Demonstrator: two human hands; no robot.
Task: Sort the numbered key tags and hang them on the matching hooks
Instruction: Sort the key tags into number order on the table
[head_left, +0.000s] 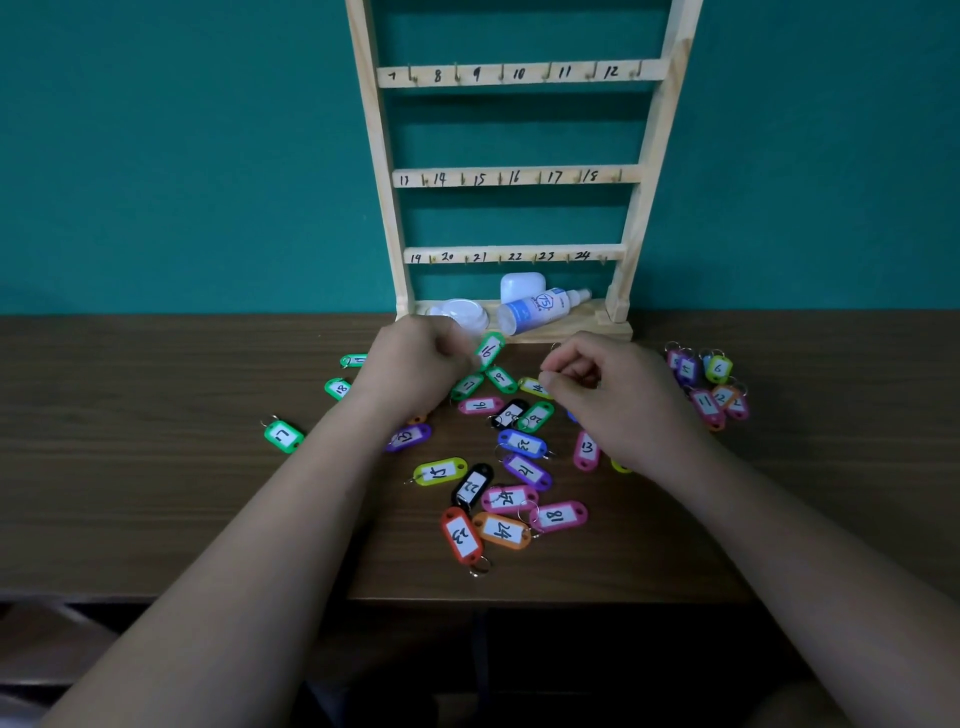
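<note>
**Before the key rack: both hands curled over loose tags**

On the brown wooden table (156, 467), approx. in the middle, lay a pile of numbered key tags (511, 467) in many colours, each w/ a white label and a metal ring. The left hand (415, 366) was at the pile's far-left side, fingers curled in. Its fingertips touched the low end of the green tag "16" (490, 351), which stood tilted, upper end over the rack's base. The grip itself was hidden, so I cannot tell if the hand held it. The right hand (602, 400) was on the other side of this tag, thumb pressed to forefinger just over the end of a yellow tag (535, 387). What was between them was too small to tell.

At the pile's near edge lay a red tag (461, 535), the orange tag "24" (501, 529) and the pink tag "18" (560, 516). The green tag "17" (283, 435) lay apart at left. A second small group of tags (696, 400) lay at right, incl. the yellow-green tag "6" (719, 368).

The wooden rack (387, 171) stood upright at the table's far edge against a teal wall (182, 156). Three bars showed, nos. 7–12, 13–18 and 19–24, w/ a hook (502, 73) beside each no. On its base lay a spray bottle (540, 306), a white case (522, 285) and a white round lid (462, 312).
</note>
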